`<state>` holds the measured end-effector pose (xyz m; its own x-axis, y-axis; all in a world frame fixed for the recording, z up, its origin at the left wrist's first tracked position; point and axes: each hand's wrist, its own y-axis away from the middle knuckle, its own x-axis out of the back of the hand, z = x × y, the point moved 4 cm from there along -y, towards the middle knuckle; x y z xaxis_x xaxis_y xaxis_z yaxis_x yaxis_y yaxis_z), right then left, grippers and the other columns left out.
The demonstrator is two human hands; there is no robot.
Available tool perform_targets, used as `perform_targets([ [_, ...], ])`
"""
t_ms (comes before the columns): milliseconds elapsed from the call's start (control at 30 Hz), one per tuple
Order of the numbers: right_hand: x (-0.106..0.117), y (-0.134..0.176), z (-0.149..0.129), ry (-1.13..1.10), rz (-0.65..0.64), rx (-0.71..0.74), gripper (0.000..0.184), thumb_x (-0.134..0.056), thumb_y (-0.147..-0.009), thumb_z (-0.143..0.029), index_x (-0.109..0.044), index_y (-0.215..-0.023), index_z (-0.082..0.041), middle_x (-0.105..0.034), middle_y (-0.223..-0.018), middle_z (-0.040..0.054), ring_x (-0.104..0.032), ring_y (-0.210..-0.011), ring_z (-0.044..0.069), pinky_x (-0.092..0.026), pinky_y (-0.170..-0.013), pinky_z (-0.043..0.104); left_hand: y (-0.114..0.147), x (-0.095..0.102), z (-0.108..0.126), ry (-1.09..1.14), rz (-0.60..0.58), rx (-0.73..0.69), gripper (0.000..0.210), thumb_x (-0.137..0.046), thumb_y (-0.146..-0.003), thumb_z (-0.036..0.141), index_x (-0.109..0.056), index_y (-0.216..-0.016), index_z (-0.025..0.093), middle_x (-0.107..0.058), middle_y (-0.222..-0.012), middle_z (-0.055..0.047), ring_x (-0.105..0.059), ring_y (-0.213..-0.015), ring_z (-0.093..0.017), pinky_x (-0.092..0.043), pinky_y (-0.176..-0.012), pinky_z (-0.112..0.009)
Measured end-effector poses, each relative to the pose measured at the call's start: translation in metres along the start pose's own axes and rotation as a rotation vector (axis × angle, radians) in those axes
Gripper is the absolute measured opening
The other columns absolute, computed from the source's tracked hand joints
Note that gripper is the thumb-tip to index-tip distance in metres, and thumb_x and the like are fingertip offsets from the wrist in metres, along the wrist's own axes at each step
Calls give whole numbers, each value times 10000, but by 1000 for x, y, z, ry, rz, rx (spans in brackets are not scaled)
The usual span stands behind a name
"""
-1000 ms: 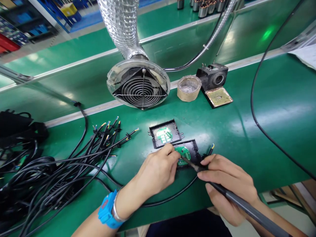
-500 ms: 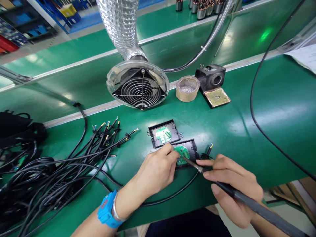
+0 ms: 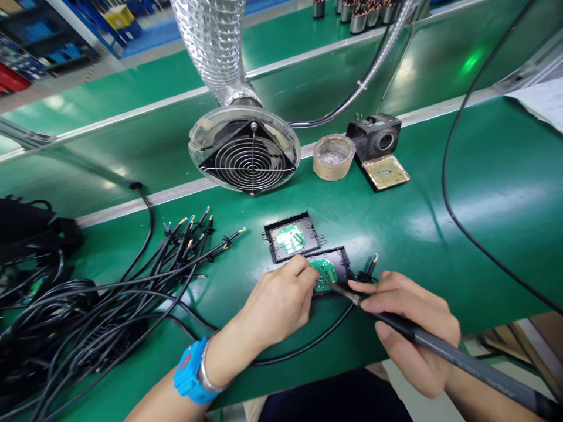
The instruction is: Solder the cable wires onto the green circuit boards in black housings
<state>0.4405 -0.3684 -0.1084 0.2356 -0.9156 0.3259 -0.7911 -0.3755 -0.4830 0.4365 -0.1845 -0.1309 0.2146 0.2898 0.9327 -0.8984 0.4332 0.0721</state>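
My right hand is wrapped round a soldering iron, holding it like a pen. The iron's tip is at the lower part of a green circuit board, which lies in a shallow black plastic case. My left hand is closed in a pinch at the board's left edge; its fingers hide whatever is between them. Just behind lies a second black case holding another green board. A black cable end with bare coloured wires rests right of the near case.
A round fume extractor hangs over the green bench. To its right are a solder-filled pot and an iron stand with a sponge tray. Many black cables lie at left. A dark cord loops at right.
My right hand has shifted very slightly left and the iron's handle has tilted a little. My left hand and the cases look the same.
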Motion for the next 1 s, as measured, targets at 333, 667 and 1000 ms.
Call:
perform_targets([
  [333,0,-1,4,-9,-27,-13,271,-497,-685,-71,-636,-910,-133,-564,-689,44,-538,-644,147,-538,-654,336,-3,6,7,-115,0,-137,201,-419,-859,115,-607,-870,186,-547,-818,-20,-531,-678,-164,-392,-494,-283],
  [667,-2,-3,2,-4,-42,-43,265,-489,-687,-68,-645,-888,-139,-540,-692,35,-549,-611,134,-550,-658,324,-1,6,8,-130,44,-140,176,-435,-881,134,-603,-852,179,-524,-793,-16,-502,-679,-158,-368,-514,-279],
  [1000,-1,-2,4,9,-40,-53,283,-482,-690,-65,-641,-906,-157,-558,-711,40,-553,-628,140,-543,-633,329,-2,6,8,-104,30,-142,165,-432,-886,134,-587,-850,179,-524,-770,-11,-506,-667,-147,-363,-521,-265],
])
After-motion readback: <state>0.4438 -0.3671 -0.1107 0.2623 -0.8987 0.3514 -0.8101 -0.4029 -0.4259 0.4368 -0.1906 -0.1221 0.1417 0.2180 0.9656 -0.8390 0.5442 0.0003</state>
